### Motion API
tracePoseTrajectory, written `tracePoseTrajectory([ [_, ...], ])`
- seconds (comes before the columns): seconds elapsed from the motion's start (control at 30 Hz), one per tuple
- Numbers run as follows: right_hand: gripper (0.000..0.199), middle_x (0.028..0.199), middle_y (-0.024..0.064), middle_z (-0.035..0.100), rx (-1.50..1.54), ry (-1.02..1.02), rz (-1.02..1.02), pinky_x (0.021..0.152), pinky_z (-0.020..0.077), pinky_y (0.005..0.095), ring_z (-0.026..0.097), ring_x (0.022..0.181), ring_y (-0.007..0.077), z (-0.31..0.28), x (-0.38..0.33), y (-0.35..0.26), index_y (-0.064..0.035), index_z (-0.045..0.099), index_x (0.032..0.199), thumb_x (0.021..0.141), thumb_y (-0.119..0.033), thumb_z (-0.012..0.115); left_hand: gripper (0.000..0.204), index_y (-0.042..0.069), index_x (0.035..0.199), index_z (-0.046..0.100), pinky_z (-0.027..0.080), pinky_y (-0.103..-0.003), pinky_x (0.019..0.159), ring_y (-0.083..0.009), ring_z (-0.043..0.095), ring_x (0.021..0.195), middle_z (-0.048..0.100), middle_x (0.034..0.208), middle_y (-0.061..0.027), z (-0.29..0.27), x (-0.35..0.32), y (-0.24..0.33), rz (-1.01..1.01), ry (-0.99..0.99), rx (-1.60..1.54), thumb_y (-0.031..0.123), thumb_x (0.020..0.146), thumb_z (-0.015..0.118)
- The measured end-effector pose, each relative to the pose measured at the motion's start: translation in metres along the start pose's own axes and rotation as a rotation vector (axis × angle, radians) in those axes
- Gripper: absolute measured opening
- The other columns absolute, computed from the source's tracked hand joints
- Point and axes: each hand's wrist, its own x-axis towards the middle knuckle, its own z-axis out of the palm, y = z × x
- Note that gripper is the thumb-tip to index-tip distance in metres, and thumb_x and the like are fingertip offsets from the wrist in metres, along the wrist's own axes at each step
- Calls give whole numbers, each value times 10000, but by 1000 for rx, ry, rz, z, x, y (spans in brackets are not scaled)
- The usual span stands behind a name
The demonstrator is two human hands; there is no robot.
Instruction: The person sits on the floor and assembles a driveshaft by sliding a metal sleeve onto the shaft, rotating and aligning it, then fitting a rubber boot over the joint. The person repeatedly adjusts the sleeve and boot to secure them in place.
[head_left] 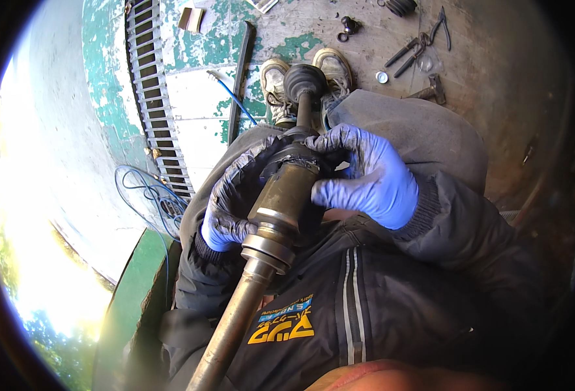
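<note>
A car drive shaft point(281, 199) lies lengthwise across my lap, its bare steel end running down past my jacket. Its far end, a ribbed black rubber boot point(305, 81), rests between my shoes. Nearer to me, a second dark boot point(294, 154) meets the metal joint housing and looks greasy. My left hand point(225, 199), in a blue glove blackened with grease, curls round the left side of the housing. From the right, my right hand point(372, 173) bends over the boot's edge, fingertips on top and thumb beside the housing. The housing's underside is hidden.
To the right on the worn floor lie pliers point(442, 29), a hammer point(434, 89), a small white cap point(382, 77) and small black parts point(348, 27). A long black bar point(241, 75) and a blue hose point(238, 103) lie left of my shoes, near a drain grate point(152, 91).
</note>
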Motion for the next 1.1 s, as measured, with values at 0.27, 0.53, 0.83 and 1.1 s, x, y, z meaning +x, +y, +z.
tracePoseTrajectory([
  [0.27, 482, 1183, 118, 638, -16, -1, -42, 1006, 548, 367, 638, 1127, 206, 4, 3, 1, 6, 502, 1240, 850, 81, 774, 1080, -46, 1546, 383, 299, -439, 1231, -295, 461, 1436, 495, 1539, -196, 1, 1, 4, -20, -1, 18, 297, 696, 953],
  [0.53, 467, 1153, 94, 628, -93, -5, -43, 990, 538, 352, 623, 1100, 182, 5, 7, -6, -5, 503, 1210, 853, 31, 803, 1101, -43, 1551, 373, 301, -437, 1229, -290, 464, 1431, 497, 1536, -190, -2, 4, 2, -26, -6, 29, 299, 684, 959],
  [0.83, 445, 1128, 77, 636, 31, -29, -108, 960, 547, 344, 630, 1067, 168, 5, 12, 6, -26, 514, 1188, 868, -39, 823, 1125, -39, 1557, 362, 304, -434, 1228, -285, 468, 1425, 499, 1532, -184, -5, 9, 2, -22, -7, 30, 301, 671, 967],
  [1.1, 421, 1050, 70, 681, -177, -34, 42, 897, 554, 311, 657, 1007, 146, 2, 12, -13, -13, 543, 1166, 863, -46, 834, 1147, -36, 1563, 352, 307, -432, 1226, -281, 471, 1421, 501, 1529, -179, 3, 12, 5, -128, -10, 128, 302, 660, 973],
])
